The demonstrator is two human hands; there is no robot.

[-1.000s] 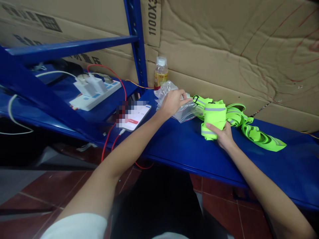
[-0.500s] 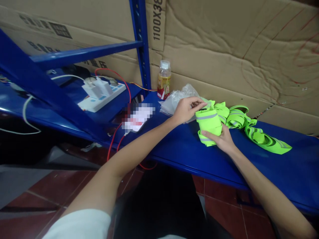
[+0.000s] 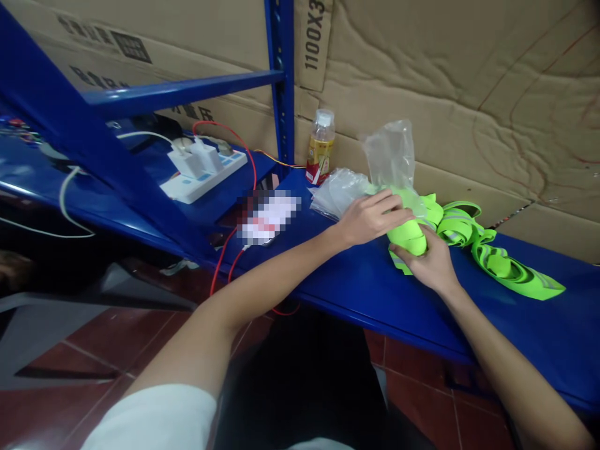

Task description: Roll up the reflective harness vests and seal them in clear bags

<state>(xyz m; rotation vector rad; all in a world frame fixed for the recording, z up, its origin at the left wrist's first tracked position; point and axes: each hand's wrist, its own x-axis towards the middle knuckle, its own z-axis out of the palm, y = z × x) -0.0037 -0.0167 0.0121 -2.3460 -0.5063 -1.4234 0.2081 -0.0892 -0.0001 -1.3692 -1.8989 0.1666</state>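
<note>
One rolled fluorescent reflective strap [image 3: 407, 236] sat in the right hand [image 3: 435, 257], thumb and fingers curled round it, over the blue shelf [image 3: 349, 284]. The left hand [image 3: 375, 215] bent its fingers across the roll's top, against a clear plastic bag [image 3: 391, 150]; whether the tips pinched film or webbing, I couldn't tell. To my eye the strap was light, soft, hardly fragile but apt to uncoil, best gripped round its middle; the bag looked thin and slippery, better taken by its rim.
</note>
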